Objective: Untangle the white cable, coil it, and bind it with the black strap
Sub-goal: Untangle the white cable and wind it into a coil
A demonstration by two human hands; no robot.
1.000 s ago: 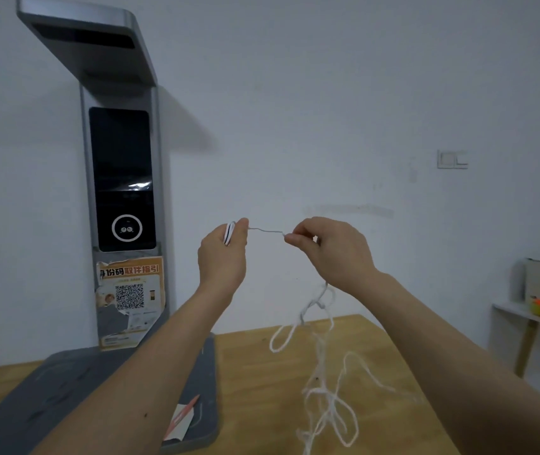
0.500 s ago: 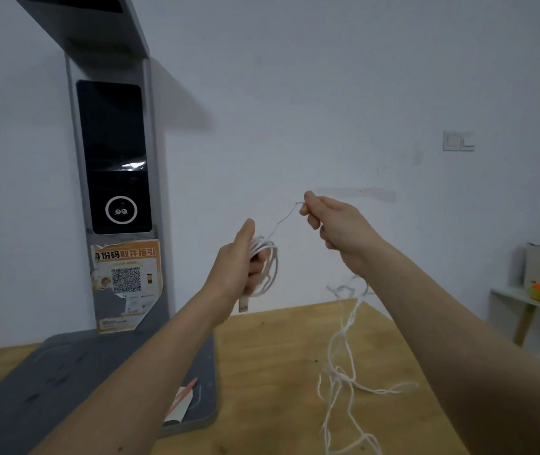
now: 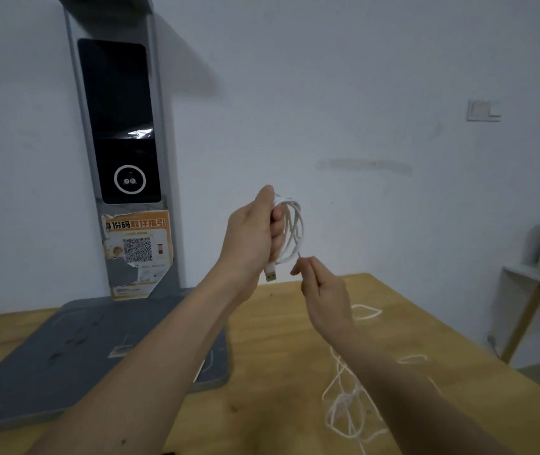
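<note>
My left hand [image 3: 255,231] is raised above the wooden table [image 3: 278,356] and grips a small coil of white cable [image 3: 293,231]. A USB plug [image 3: 270,274] hangs from the coil below my fingers. Just below and right of the coil, my right hand [image 3: 322,290] pinches the cable between thumb and fingertip. The rest of the cable lies in a loose tangle [image 3: 347,408] on the table under my right forearm. No black strap is visible.
A tall grey kiosk [image 3: 117,142] with a dark screen and an orange QR sticker stands at the back left on a grey base plate [image 3: 65,349]. A white shelf [image 3: 537,277] with an orange object stands at the right wall.
My right hand has dropped from above the coil to just below it, laying another loop. The coil in my left hand has grown and more slack cable now lies on the table.
</note>
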